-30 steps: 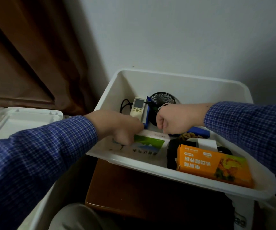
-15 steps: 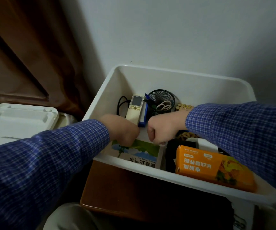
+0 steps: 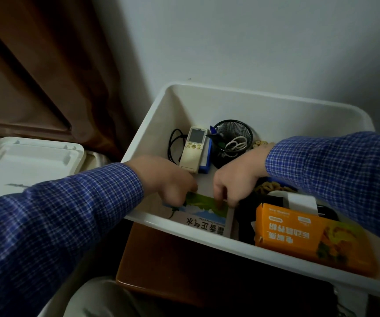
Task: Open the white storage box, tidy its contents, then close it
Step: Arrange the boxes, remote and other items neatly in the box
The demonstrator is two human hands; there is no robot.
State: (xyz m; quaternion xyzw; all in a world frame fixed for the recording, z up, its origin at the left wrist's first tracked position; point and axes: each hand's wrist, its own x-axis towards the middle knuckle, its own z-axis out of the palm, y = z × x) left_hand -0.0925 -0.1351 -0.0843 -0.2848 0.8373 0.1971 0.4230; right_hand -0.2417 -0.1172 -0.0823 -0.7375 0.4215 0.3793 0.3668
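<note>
Pale wall behind, brown curtain (image 3: 47, 72) at left. White storage box (image 3: 230, 99) sits open on a brown wooden table (image 3: 173, 264), tight vs the wall; its lid (image 3: 24, 161) lies off to the left, well apart from the box.

Both arms in blue checked sleeves reach in over the near rim, forearms converging toward the box's near-left part. Left hand (image 3: 168, 179) is knuckles-up, fingers curled down onto the left edge of a flat box w/ green picture & printed characters (image 3: 207, 216). Right hand (image 3: 232, 184) is bent at the wrist, fingers curled down onto the same flat box's right edge, fingertips touching the green print. Hands near each other but apart, each gripping that flat box.

Farther in: cream remote (image 3: 193, 147) lying on a blue item, black cable (image 3: 174, 145) to its left, black mesh cup (image 3: 232, 138) w/ white loops inside just right of the remote. Orange carton (image 3: 310, 243) leans at the near-right, black items beside it.
</note>
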